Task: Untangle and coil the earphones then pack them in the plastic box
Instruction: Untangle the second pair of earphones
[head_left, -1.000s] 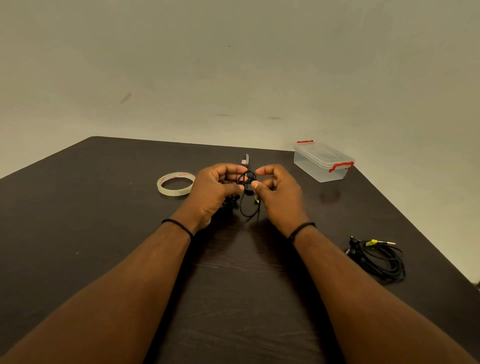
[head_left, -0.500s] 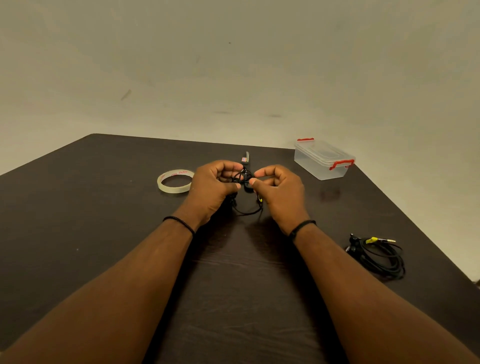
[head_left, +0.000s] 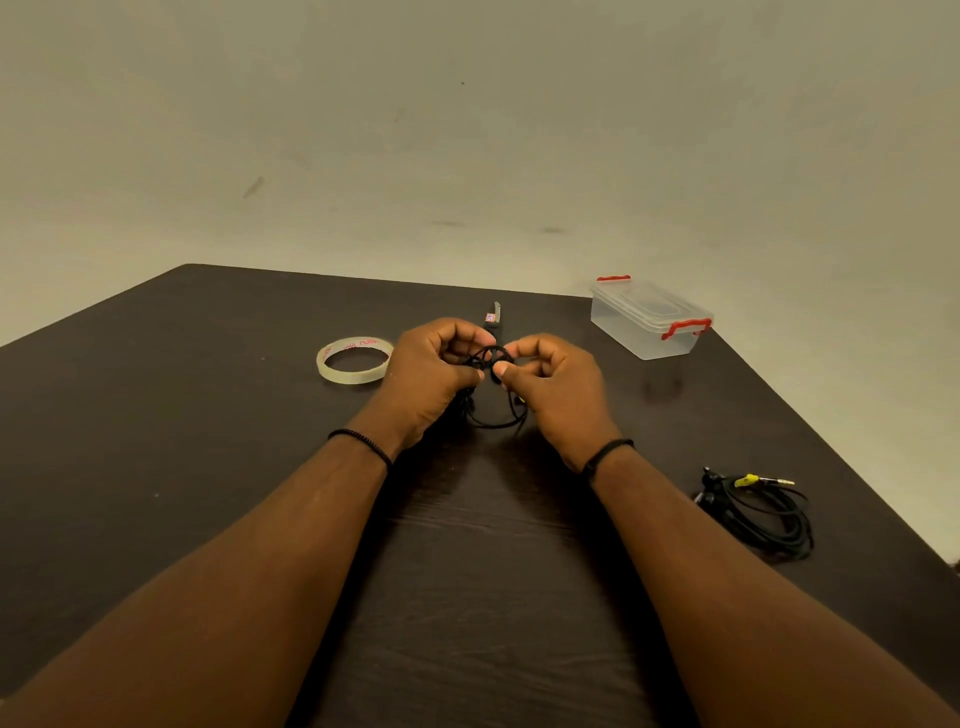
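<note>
Both hands up over the middle of the dark wooden table (head_left: 156, 415), working 1 black earphone cable (head_left: 493, 415). Left hand (head_left: 426, 379), fingers curled round a bunch of cable, likely anchoring the gathered part so it cannot slip. Right hand (head_left: 558, 387), thumb and forefinger pinching a small loop at 12 o'clock of the bundle, probably teasing 1 strand free of a knot. Slack loop hanging below between the wrists, down toward 6 o'clock, close to or touching the tabletop; cannot tell which. A yellow fleck, perhaps the plug, showing by the right palm.

Judged still at the untangling step; coiling and packing not yet begun.

Clear plastic box (head_left: 644, 332) with red clips at 2 o'clock from the hands, lid on, so needing opening before anything goes in. Set near the far right corner of the table, little margin behind it: a shove could send it off. Second earphone bundle (head_left: 763, 514) with yellow plug at 4 o'clock, close to the right edge, apart from both arms. Roll of clear tape (head_left: 353, 361) at 9 o'clock, just beside the left hand. Small knife-like tool (head_left: 493, 318) at 12 o'clock, partly hidden behind the fingers.

Open tabletop toward 6 and 8 o'clock, good room for laying the cable out straight.
</note>
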